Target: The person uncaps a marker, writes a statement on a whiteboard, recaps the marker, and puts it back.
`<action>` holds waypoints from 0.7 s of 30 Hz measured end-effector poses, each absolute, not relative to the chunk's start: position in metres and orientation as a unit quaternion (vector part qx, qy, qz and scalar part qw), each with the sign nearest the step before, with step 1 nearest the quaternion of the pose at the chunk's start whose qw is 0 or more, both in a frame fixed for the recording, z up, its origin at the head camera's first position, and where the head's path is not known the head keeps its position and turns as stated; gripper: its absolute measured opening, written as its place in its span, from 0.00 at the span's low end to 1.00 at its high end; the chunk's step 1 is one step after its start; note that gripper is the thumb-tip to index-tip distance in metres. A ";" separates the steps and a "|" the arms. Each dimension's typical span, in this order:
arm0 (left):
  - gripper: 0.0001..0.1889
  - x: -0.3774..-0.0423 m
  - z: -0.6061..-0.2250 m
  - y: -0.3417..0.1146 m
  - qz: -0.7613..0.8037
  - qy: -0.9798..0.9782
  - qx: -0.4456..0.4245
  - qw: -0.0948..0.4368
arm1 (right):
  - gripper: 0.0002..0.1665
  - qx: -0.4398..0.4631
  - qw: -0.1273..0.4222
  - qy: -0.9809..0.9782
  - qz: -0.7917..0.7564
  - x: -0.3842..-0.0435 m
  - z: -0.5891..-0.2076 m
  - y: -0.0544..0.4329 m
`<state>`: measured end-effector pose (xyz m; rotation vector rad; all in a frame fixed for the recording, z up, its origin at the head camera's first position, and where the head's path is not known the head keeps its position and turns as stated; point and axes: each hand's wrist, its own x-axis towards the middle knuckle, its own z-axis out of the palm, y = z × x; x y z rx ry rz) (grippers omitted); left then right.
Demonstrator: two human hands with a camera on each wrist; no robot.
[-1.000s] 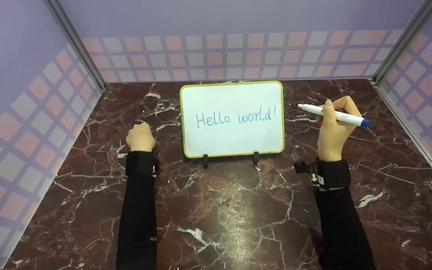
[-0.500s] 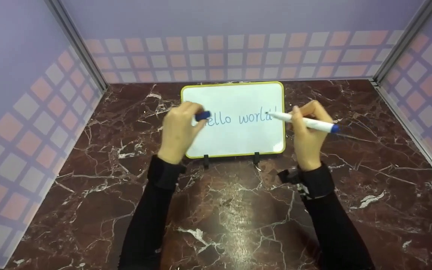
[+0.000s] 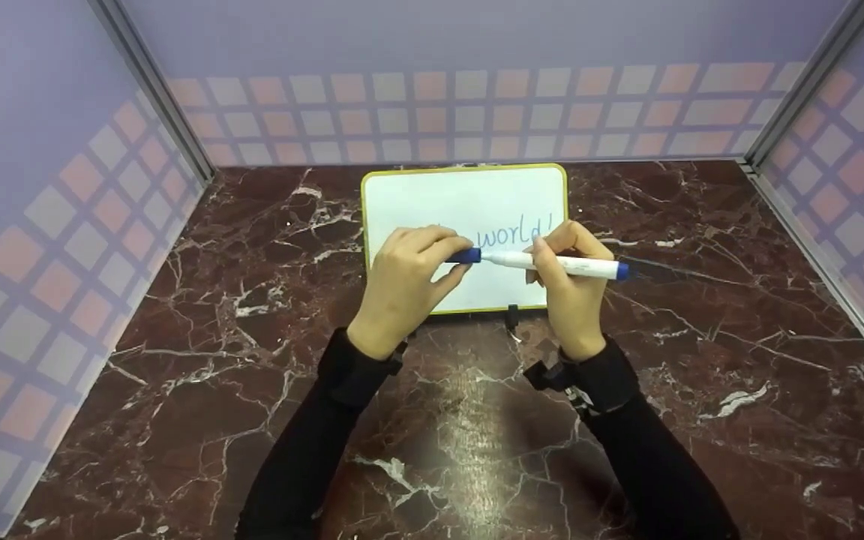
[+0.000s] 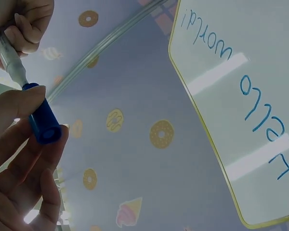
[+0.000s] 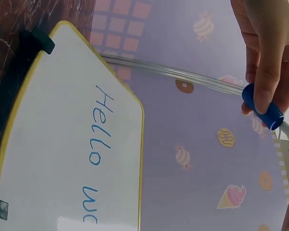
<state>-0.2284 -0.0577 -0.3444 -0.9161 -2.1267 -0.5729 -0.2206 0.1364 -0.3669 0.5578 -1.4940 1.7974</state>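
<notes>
My left hand (image 3: 406,289) pinches a blue marker cap (image 4: 44,118) between thumb and fingertips. In my right hand (image 3: 574,292) is a white marker (image 3: 586,268) with a blue end, gripped near its middle. The marker's tip meets the cap's open end; how deep it sits inside cannot be told. Behind both hands stands a whiteboard (image 3: 462,195) with a yellow frame and "Hello world!" in blue; in the head view the left hand hides most of "Hello".
Black clips (image 3: 513,315) hold the whiteboard's lower edge. It stands on a dark red marbled table (image 3: 177,420). Purple panels (image 3: 477,37) with pink and grey squares enclose the back and sides.
My left hand has come up from the table at the left, carrying the cap rightward. My right hand has moved left and slightly down with the marker, and the two now meet before the board.
</notes>
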 end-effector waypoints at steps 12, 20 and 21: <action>0.12 -0.220 -0.346 -0.049 -0.281 -0.798 -0.414 0.337 | 0.18 0.248 0.325 -0.546 0.731 -0.220 -0.368 0.132; 0.14 -0.216 -0.343 -0.048 -0.346 -0.785 -0.445 0.259 | 0.20 0.287 0.290 -0.561 0.720 -0.218 -0.363 0.141; 0.14 -0.215 -0.343 -0.047 -0.351 -0.784 -0.445 0.253 | 0.20 0.290 0.286 -0.563 0.719 -0.218 -0.362 0.142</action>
